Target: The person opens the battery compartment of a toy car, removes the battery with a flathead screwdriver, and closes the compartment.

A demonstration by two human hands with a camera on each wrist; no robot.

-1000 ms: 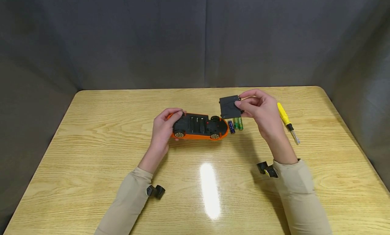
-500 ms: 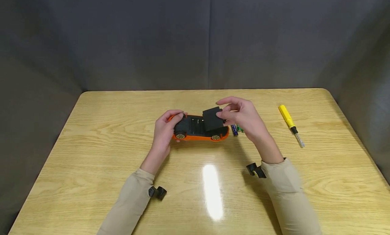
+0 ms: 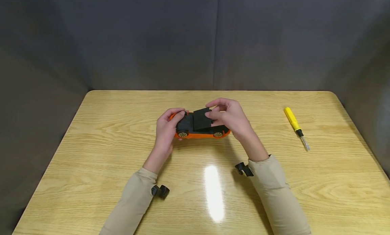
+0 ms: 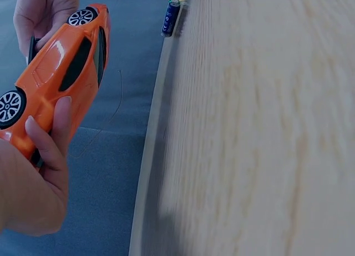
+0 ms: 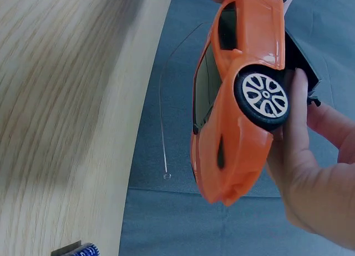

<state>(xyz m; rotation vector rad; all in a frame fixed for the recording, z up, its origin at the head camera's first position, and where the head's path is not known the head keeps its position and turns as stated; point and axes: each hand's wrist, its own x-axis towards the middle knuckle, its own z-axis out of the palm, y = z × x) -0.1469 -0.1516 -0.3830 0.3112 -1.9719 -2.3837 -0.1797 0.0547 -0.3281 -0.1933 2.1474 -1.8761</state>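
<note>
An orange toy car (image 3: 198, 135) is held upside down above the table, its black underside facing up in the head view. My left hand (image 3: 166, 130) grips one end, thumb on the underside and fingers beneath on the body, as the left wrist view shows. My right hand (image 3: 233, 118) pinches a flat black battery cover (image 3: 201, 119) by its right edge. The cover sits tilted over the middle of the underside, hiding the battery compartment. In the right wrist view the orange body (image 5: 252, 150) and a wheel (image 5: 265, 95) stand in front of the cover (image 5: 302, 59).
A yellow-handled screwdriver (image 3: 293, 120) lies on the wooden table (image 3: 106, 153) at the right. A blue battery (image 4: 171, 17) rests on the table, seen in the left wrist view; in the head view the right hand hides it. Dark curtains (image 3: 152, 42) surround the table.
My right hand has carried the black cover leftward from beside the car to over its battery compartment. The left hand keeps its grip on the car. The batteries have become hidden in the head view.
</note>
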